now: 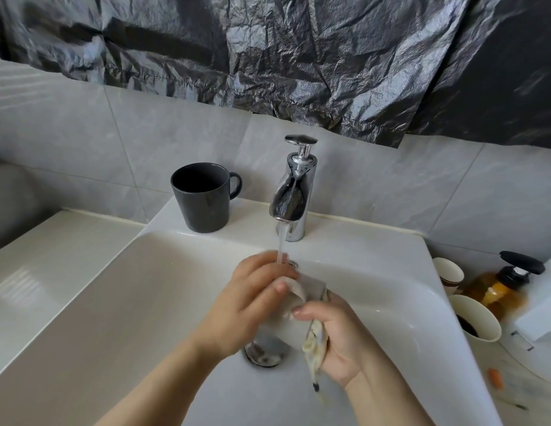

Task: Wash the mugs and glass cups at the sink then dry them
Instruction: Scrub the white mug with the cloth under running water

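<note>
My left hand [249,305] grips the glass cup [277,321] over the sink [114,302] drain, and its long axis seems tilted up toward the tap [294,192] stream. My right hand [341,336], just beside it, clenches a cloth [314,342], thumb touching the glass. The cup looks clear, wet and blurred. The dark mug [203,196] stands on the sink's back ledge.
</note>
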The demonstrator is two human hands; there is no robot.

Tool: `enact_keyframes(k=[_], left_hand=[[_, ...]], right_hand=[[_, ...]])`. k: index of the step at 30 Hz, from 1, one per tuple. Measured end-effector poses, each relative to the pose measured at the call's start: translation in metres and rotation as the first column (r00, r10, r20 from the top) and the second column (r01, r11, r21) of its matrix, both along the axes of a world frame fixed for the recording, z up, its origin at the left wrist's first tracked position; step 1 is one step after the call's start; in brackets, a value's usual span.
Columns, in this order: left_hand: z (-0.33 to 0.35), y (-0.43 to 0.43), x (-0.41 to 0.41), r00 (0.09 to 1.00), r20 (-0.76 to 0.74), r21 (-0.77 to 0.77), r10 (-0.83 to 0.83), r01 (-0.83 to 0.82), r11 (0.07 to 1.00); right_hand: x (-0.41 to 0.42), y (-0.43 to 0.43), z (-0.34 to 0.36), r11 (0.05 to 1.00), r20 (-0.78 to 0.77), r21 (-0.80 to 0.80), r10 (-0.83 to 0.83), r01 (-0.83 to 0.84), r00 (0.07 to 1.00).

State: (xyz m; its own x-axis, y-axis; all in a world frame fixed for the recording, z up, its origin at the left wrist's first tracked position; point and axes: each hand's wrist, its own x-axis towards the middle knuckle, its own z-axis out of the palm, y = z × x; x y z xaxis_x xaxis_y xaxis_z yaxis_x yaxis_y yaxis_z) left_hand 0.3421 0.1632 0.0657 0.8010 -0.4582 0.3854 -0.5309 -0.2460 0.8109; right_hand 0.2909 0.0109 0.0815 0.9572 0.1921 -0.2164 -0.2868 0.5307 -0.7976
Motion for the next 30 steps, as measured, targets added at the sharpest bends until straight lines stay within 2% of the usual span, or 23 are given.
enact_keyframes(k=[2,4,5,7,9,11,13,16,18,20,22,24,26,27,28,29,30], left_hand=[[-0.002,0.0,0.0,0.992,0.125,0.142,0.008,-0.026,0.99],[-0.002,0.004,0.004,0.981,0.183,0.217,0.058,-0.098,0.971],[-0.001,0.005,0.004,0.98,0.172,0.223,0.096,-0.134,0.966],[0.004,0.004,0.003,0.973,0.101,0.213,0.208,-0.225,0.951],[0.008,0.001,0.001,0.948,-0.033,0.21,0.317,-0.304,0.929],[0.013,-0.003,-0.002,0.894,-0.285,0.122,0.346,-0.325,0.938],[0.021,-0.006,-0.004,0.788,-0.563,-0.061,0.25,-0.341,0.938],[0.03,-0.01,-0.007,0.56,-0.827,-0.255,0.056,-0.461,0.85],[0.032,-0.01,-0.008,0.432,-0.901,-0.311,-0.053,-0.555,0.772],[0.031,-0.008,-0.008,0.333,-0.934,-0.32,-0.128,-0.623,0.714],[0.03,-0.007,-0.01,0.261,-0.944,-0.328,-0.204,-0.655,0.681],[0.03,-0.006,-0.01,0.23,-0.941,-0.339,-0.249,-0.663,0.667],[0.029,-0.005,-0.008,0.23,-0.934,-0.356,-0.273,-0.653,0.668],[0.028,-0.005,-0.008,0.238,-0.931,-0.366,-0.278,-0.649,0.668],[0.028,-0.005,-0.007,0.25,-0.927,-0.375,-0.28,-0.644,0.667],[0.028,-0.005,-0.007,0.264,-0.923,-0.385,-0.28,-0.642,0.664],[0.029,-0.006,-0.007,0.281,-0.918,-0.398,-0.282,-0.643,0.654]], right_hand=[[0.0,0.002,-0.002,0.992,-0.034,-0.123,-0.021,0.017,0.999],[0.0,0.005,-0.002,0.974,-0.077,-0.216,-0.087,0.068,0.993],[0.0,0.006,-0.001,0.96,-0.09,-0.251,-0.146,0.12,0.985],[0.001,0.005,0.002,0.889,-0.015,-0.382,-0.28,0.253,0.96],[0.002,0.003,0.007,0.771,0.115,-0.476,-0.422,0.423,0.899],[0.001,-0.001,0.012,0.648,0.248,-0.448,-0.571,0.616,0.782],[-0.002,-0.003,0.015,0.573,0.299,-0.381,-0.666,0.725,0.683],[-0.003,-0.001,0.014,0.534,0.289,-0.35,-0.72,0.769,0.631],[-0.002,0.007,0.012,0.592,0.304,-0.321,-0.675,0.74,0.672],[-0.003,0.018,0.004,0.624,0.439,-0.369,-0.536,0.689,0.721],[-0.006,0.03,0.0,0.547,0.661,-0.462,-0.313,0.698,0.683],[-0.004,0.031,-0.004,0.442,0.777,-0.505,-0.142,0.742,0.613],[-0.001,0.027,0.0,0.477,0.699,-0.493,-0.28,0.727,0.658],[0.0,0.025,0.003,0.559,0.548,-0.47,-0.422,0.683,0.722],[0.0,0.023,0.007,0.686,0.32,-0.395,-0.522,0.612,0.791],[0.002,0.02,0.005,0.807,0.066,-0.259,-0.534,0.531,0.843],[0.003,0.02,0.004,0.881,-0.156,-0.1,-0.472,0.462,0.867]])
